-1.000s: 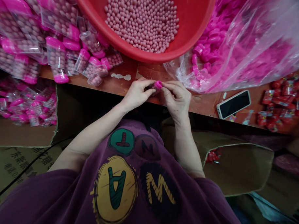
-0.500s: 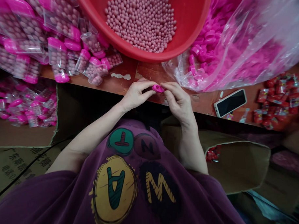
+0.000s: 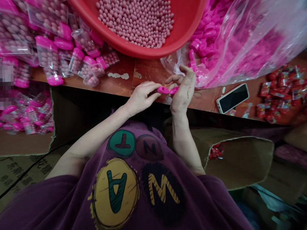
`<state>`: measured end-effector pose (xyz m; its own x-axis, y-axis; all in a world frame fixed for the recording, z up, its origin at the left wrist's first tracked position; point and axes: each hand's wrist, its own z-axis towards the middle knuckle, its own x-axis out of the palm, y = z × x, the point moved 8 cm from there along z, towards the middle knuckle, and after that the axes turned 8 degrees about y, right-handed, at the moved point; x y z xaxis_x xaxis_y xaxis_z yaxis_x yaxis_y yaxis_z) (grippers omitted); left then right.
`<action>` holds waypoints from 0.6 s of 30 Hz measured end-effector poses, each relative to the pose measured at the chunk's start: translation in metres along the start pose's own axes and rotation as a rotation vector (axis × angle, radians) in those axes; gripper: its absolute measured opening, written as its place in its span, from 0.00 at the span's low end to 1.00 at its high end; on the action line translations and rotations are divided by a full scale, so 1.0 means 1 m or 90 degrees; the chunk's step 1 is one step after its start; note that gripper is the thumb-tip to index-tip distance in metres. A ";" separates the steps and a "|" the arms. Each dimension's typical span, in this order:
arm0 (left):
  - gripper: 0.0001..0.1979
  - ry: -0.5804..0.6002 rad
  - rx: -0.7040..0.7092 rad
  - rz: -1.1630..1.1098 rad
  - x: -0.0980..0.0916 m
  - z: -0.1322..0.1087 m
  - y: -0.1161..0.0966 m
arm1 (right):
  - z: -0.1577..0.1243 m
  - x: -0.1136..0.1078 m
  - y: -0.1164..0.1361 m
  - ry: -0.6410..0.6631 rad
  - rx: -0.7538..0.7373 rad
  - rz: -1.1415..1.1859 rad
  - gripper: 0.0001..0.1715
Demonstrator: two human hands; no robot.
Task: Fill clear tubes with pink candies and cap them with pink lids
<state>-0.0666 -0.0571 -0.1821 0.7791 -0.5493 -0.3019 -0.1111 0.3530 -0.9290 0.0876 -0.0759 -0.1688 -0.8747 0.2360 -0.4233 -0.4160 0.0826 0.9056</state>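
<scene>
Left hand [image 3: 141,97]: fingertips pinching the pink plastic cap [image 3: 165,90].
Right hand [image 3: 184,90]: fingers spread, at the cap's far end; grip unclear.
Hands: together on the cap, above the wooden bench [image 3: 152,73].
Beyond: red basin [image 3: 151,54] of pink beads [image 3: 135,18]; bag of pink caps [image 3: 241,48]; filled clear bottles [image 3: 47,53]; phone [image 3: 232,98].

Two hands: left hand [image 3: 140,97], right hand [image 3: 184,90]; one pink plastic piece [image 3: 164,90]; one red basin [image 3: 141,51]; one smartphone [image 3: 232,98]; one clear plastic bag [image 3: 253,34].
</scene>
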 end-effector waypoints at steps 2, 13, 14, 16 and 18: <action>0.10 0.011 0.004 0.015 0.004 0.002 0.000 | -0.002 0.001 0.011 0.042 -0.009 0.010 0.35; 0.09 0.008 0.059 0.046 0.015 0.004 0.003 | -0.008 0.032 -0.027 0.163 0.063 0.089 0.53; 0.09 0.003 0.056 0.036 0.014 0.004 0.003 | -0.005 0.034 -0.028 0.162 0.065 0.113 0.56; 0.09 -0.009 0.035 0.018 0.011 0.006 0.004 | 0.000 0.036 -0.026 0.172 0.066 0.145 0.61; 0.08 -0.020 0.008 0.003 0.009 0.009 0.005 | 0.004 0.036 -0.021 0.187 0.072 0.151 0.63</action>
<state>-0.0548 -0.0538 -0.1874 0.7976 -0.5234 -0.2996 -0.1077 0.3652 -0.9247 0.0659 -0.0655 -0.2024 -0.9839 -0.0250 -0.1767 -0.1784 0.1699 0.9692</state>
